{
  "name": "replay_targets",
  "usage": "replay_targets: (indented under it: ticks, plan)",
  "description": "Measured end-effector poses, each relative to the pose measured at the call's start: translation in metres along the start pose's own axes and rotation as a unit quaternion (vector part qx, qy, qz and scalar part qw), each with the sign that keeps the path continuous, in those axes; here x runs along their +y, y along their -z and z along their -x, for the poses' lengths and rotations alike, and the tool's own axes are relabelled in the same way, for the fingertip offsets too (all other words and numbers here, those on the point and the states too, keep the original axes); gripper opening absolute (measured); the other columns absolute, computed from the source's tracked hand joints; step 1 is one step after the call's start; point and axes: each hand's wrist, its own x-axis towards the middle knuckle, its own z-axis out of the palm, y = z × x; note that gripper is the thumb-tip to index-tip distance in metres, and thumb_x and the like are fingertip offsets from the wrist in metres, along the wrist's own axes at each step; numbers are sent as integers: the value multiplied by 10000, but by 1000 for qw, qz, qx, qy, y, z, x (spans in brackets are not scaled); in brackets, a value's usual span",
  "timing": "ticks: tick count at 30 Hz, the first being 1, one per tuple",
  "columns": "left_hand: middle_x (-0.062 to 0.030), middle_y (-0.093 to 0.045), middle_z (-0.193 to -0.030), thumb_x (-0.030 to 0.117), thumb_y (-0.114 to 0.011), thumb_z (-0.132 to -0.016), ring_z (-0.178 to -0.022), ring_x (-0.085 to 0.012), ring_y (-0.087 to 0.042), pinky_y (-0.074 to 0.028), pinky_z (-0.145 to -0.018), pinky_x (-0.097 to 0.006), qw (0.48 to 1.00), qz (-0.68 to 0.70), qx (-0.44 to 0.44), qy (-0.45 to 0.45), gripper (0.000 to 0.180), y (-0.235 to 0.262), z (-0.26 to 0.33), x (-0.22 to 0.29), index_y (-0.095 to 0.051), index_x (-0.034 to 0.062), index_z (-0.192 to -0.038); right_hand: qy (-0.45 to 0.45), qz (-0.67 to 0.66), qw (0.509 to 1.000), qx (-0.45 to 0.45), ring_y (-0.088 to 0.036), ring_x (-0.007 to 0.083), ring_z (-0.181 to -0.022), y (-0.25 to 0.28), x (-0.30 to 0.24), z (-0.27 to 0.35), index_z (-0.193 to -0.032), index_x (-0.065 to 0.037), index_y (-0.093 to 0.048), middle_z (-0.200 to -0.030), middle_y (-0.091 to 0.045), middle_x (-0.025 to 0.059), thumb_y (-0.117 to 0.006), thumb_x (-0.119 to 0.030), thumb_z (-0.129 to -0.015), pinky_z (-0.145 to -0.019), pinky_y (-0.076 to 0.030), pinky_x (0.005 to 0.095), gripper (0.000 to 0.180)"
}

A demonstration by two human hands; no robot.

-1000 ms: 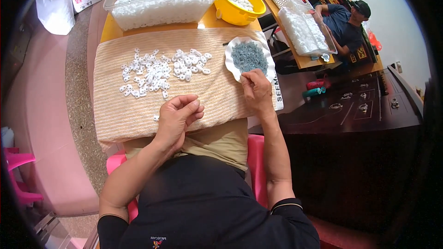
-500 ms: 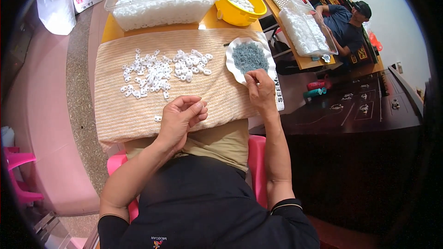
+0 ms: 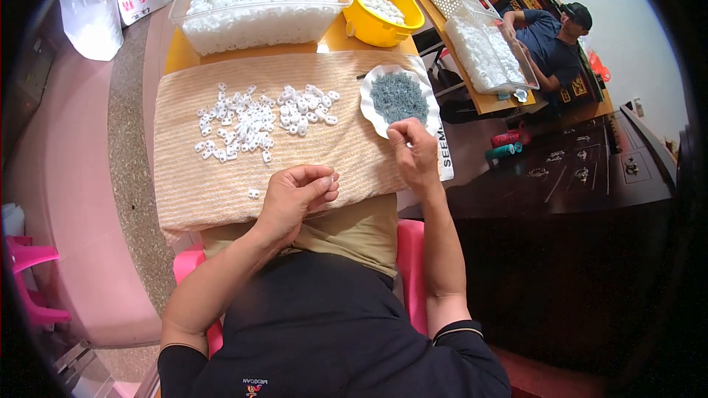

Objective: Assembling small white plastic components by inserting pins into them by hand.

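Observation:
My left hand point(image 3: 296, 195) is closed in a pinch above the near part of the striped towel point(image 3: 195, 195); what its fingertips hold is too small to name. My right hand point(image 3: 417, 153), thumb and forefinger pressed together, hovers at the near rim of a white scalloped plate point(image 3: 371, 113). Any piece in that pinch is hidden or too small to make out. Heaped on the plate are small grey screw-like pieces point(image 3: 398, 96). Small white two-holed plastic pieces point(image 3: 247, 121) lie spread over the towel's middle. A single white piece point(image 3: 254, 194) rests left of my left hand.
Beyond the towel stand a clear bin point(image 3: 258, 29) full of white pieces and a yellow tub point(image 3: 383, 33) partly filled with them. At right, a person point(image 3: 546, 40) sits by another bin point(image 3: 483, 55). A dark wooden surface point(image 3: 560, 184) lies right of my arm.
My right hand has drawn back slightly from the grey pieces toward me. My left hand has shifted a little right and nearer, its fingers pinched tighter.

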Motion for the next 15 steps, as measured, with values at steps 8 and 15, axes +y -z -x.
replay_targets:
  ticks: [8,15]
  plan:
    - [-52,-667,-894,176,-641,-928,-800,-104,-653,-552,-751,-224,999,-27,-16,-3,211,-7,5,2,-641,-9,-1030,68,-126,980,-137,-562,164,-727,-15,-59,20,-853,16,-605,-803,-592,76,-643,31,-845,-658,-447,278,42]
    - [-52,-670,-851,194,-625,-938,-732,-104,-646,-535,-662,-218,999,-20,-37,-10,193,-8,7,2,-636,6,-981,68,-132,979,-137,-579,173,-701,-19,-69,29,-866,7,-623,-792,-597,91,-655,21,-837,-633,-456,275,46]
